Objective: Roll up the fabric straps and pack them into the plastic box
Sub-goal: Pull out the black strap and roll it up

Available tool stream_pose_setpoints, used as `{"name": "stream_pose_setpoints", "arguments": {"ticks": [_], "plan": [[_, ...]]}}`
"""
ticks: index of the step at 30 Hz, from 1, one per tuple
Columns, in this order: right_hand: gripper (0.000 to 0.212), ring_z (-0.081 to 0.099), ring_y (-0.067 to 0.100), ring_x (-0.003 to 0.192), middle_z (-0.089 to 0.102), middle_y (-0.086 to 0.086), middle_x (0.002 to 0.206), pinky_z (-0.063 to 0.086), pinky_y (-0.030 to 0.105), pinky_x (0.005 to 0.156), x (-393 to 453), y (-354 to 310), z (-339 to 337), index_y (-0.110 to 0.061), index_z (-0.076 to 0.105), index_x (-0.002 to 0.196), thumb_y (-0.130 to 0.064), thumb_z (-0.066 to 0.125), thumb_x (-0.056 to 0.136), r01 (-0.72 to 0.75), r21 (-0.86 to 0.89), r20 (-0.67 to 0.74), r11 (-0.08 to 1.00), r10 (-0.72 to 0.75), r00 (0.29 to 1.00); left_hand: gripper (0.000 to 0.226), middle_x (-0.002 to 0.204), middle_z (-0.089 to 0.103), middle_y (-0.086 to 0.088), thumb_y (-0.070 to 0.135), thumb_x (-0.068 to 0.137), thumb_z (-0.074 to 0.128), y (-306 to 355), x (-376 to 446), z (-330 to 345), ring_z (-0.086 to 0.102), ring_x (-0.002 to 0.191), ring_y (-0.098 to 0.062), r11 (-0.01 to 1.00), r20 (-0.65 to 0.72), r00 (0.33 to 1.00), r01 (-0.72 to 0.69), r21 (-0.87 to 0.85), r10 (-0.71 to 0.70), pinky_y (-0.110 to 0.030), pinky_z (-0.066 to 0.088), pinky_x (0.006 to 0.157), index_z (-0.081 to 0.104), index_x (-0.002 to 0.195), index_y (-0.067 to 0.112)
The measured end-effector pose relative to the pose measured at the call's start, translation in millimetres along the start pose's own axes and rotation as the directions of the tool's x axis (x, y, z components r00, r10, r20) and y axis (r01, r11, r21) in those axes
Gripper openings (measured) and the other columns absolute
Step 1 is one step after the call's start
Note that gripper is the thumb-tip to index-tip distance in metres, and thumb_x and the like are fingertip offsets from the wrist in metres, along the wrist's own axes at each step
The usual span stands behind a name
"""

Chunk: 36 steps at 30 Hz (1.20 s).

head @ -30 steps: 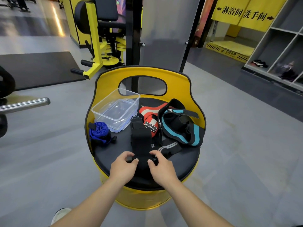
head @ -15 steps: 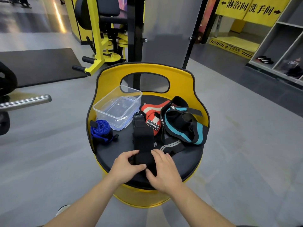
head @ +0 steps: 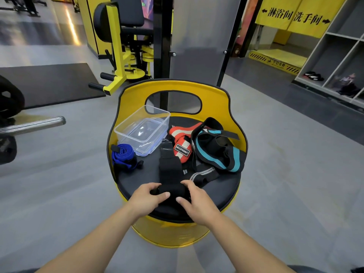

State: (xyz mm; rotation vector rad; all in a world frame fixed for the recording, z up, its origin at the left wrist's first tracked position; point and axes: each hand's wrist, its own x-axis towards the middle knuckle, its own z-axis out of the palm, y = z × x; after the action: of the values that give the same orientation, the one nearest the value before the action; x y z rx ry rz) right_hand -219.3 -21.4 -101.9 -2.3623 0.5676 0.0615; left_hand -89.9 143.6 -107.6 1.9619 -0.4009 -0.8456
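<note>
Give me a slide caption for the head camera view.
Both hands, left hand and right hand, roll a black strap beside an empty plastic box.

Left hand (head: 146, 198) and right hand (head: 199, 201) were bare, no gloves, rings or watch seen; both forearms were bare to the near frame edge, no sleeves in view, only blurred dark clothing at the near corners.

Clear glossy plastic box (head: 142, 129), matt black fabric strap (head: 169, 170), woven blue strap (head: 122, 156), matt black seat pad (head: 222, 191)
</note>
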Motion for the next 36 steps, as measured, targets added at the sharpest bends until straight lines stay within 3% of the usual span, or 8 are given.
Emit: {"name": "stream_pose_setpoints", "arguments": {"ticks": [5,11,16,19,22,27,32,36], "plan": [[0.059,0.043,0.017,0.139,0.044,-0.004,0.150,0.038,0.033,0.115,21,-7,0,-0.022,0.039,0.154,-0.046,0.053,0.102,-0.095,0.078,-0.044,0.992,0.098,0.994,0.036,0.101,0.072,0.009,0.055,0.088,0.070,8,16,12,0.068,0.093,-0.017,0.999,-0.177,0.984,0.021,0.046,-0.012,-0.035,0.057,0.087,0.071,0.106,0.024],[0.050,0.056,0.018,0.124,0.064,-0.006,0.132,0.047,0.037,0.102,48,-17,9,-0.037,0.046,0.145,-0.052,0.055,0.098,-0.204,0.274,-0.175,0.940,0.257,0.950,0.039,0.100,0.067,0.006,0.054,0.090,0.067,22,36,16,0.060,0.099,-0.017,0.999,-0.349,0.936,0.037,0.004,-0.033,-0.030,0.045,0.083,0.071,0.111,0.022],[0.039,0.052,0.022,0.126,0.066,-0.001,0.127,0.042,0.037,0.103,55,-21,10,-0.040,0.055,0.137,-0.053,0.051,0.101,-0.238,0.294,-0.215,0.926,0.307,0.927,0.021,0.101,0.073,0.012,0.050,0.083,0.071,17,41,16,0.069,0.097,-0.013,0.984,-0.221,0.968,0.085,-0.156,-0.119,-0.036,0.057,0.088,0.069,0.097,0.034],[0.038,0.056,0.016,0.123,0.066,-0.002,0.127,0.046,0.033,0.103,52,-24,2,-0.037,0.058,0.137,-0.047,0.055,0.100,-0.221,0.397,-0.176,0.891,0.311,0.934,0.045,0.105,0.075,0.015,0.046,0.070,0.073,8,39,12,0.072,0.099,-0.012,0.981,-0.137,0.986,0.069,-0.183,-0.095,-0.044,0.059,0.092,0.067,0.114,0.041],[0.045,0.056,0.012,0.125,0.061,-0.004,0.138,0.048,0.027,0.101,39,-29,-3,-0.036,0.054,0.143,-0.034,0.060,0.098,-0.204,0.447,-0.107,0.871,0.278,0.954,0.041,0.106,0.075,0.017,0.042,0.074,0.074,3,31,8,0.073,0.100,-0.012,0.976,-0.128,0.991,0.021,-0.218,-0.050,-0.045,0.059,0.091,0.065,0.114,0.046],[0.054,0.055,0.014,0.127,0.054,-0.004,0.145,0.046,0.023,0.094,12,-27,-11,-0.034,0.047,0.149,-0.029,0.062,0.097,-0.243,0.367,-0.004,0.898,0.263,0.965,0.032,0.101,0.077,0.009,0.033,0.078,0.077,0,10,11,0.076,0.093,-0.019,0.970,-0.048,0.996,0.066,-0.235,-0.079,-0.048,0.062,0.084,0.069,0.109,0.036],[0.052,0.064,0.014,0.110,0.056,-0.004,0.144,0.056,0.033,0.094,7,-24,-6,-0.035,0.046,0.148,-0.037,0.059,0.098,-0.291,0.348,0.011,0.891,0.306,0.952,0.024,0.099,0.075,0.005,0.030,0.086,0.079,7,7,15,0.074,0.091,-0.022,0.978,-0.076,0.990,0.103,-0.180,-0.118,-0.047,0.063,0.081,0.067,0.107,0.029],[0.050,0.056,0.021,0.125,0.059,-0.002,0.138,0.045,0.031,0.092,19,-22,-7,-0.041,0.042,0.148,-0.051,0.052,0.100,-0.313,0.240,-0.050,0.919,0.333,0.941,0.038,0.110,0.062,0.010,0.046,0.082,0.079,15,20,18,0.066,0.104,-0.021,0.995,-0.208,0.974,0.078,-0.065,-0.090,-0.046,0.060,0.090,0.063,0.115,0.035]]}}
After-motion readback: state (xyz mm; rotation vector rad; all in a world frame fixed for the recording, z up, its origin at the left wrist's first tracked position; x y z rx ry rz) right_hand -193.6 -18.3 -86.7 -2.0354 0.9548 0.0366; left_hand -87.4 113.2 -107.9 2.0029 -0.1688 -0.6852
